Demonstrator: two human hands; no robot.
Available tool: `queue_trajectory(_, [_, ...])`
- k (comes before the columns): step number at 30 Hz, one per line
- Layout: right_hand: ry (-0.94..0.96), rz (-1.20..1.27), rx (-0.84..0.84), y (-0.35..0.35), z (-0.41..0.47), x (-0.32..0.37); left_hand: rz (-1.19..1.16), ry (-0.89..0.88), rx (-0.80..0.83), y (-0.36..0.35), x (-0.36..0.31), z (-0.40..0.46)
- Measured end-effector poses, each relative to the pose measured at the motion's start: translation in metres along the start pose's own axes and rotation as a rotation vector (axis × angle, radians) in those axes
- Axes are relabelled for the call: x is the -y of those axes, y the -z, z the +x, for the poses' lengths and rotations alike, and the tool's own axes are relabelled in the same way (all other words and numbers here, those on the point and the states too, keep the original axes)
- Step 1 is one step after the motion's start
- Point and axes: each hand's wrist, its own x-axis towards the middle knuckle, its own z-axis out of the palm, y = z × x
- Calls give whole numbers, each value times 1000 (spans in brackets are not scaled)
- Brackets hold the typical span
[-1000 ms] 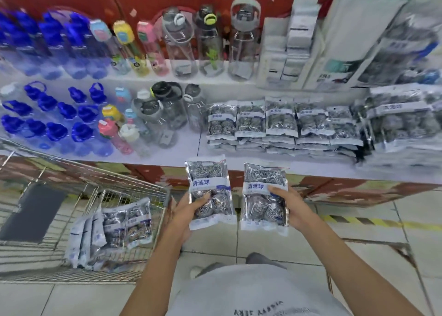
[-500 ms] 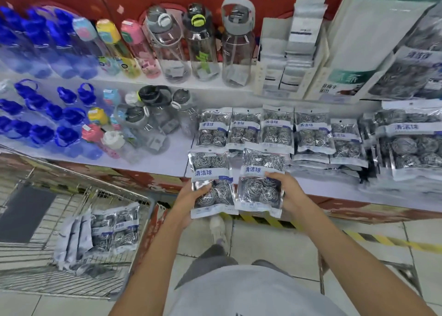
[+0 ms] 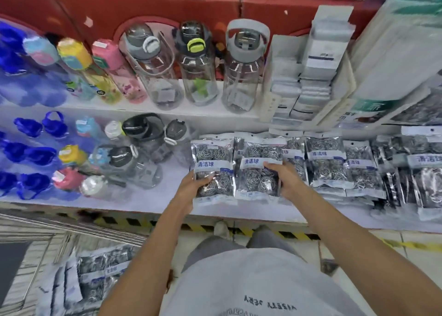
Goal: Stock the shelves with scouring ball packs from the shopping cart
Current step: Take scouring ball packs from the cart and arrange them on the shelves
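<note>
My left hand (image 3: 189, 191) grips one scouring ball pack (image 3: 212, 170), clear plastic with steel balls and a blue label. My right hand (image 3: 284, 179) grips a second pack (image 3: 258, 167) beside it. Both packs are over the white lower shelf (image 3: 153, 196), at the left end of the row of stocked scouring ball packs (image 3: 327, 162). More packs (image 3: 100, 277) lie in the wire shopping cart (image 3: 31, 263) at the lower left.
Water bottles (image 3: 201, 64) stand on the upper shelf, and more bottles (image 3: 134, 153) lie left of the packs on the lower shelf. White boxed goods (image 3: 308, 76) and larger scouring packs (image 3: 423, 167) fill the right. A striped floor line (image 3: 296, 234) runs under the shelf.
Both hands have carried the two packs up and forward from over the floor to the lower shelf. The view has moved closer to the shelves.
</note>
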Motion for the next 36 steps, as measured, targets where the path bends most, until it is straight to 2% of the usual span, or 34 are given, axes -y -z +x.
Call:
queue_trajectory(8, [-38,-107,-109,-33,49,24,119,67,-76,-7,-17,57])
queue_trajectory(11, [-1,-277,-177,-39,64,27,200,55,-121,-14,-23,72])
queue_trajectory(18, [47,-436,-237,-46,78,32,402,-36,-247,-15,-31,86])
queue_trajectory(27, [76,-582,-251,-48,79,32,523,-74,-239,-16,-27,87])
queue_trajectory(30, [123,-651,-228,-43,71,33,563,-91,-238,-14,-27,82])
queue_trajectory(36, [339,-963,-186,-32,40,29,661,-203,-235,-5,-27,57])
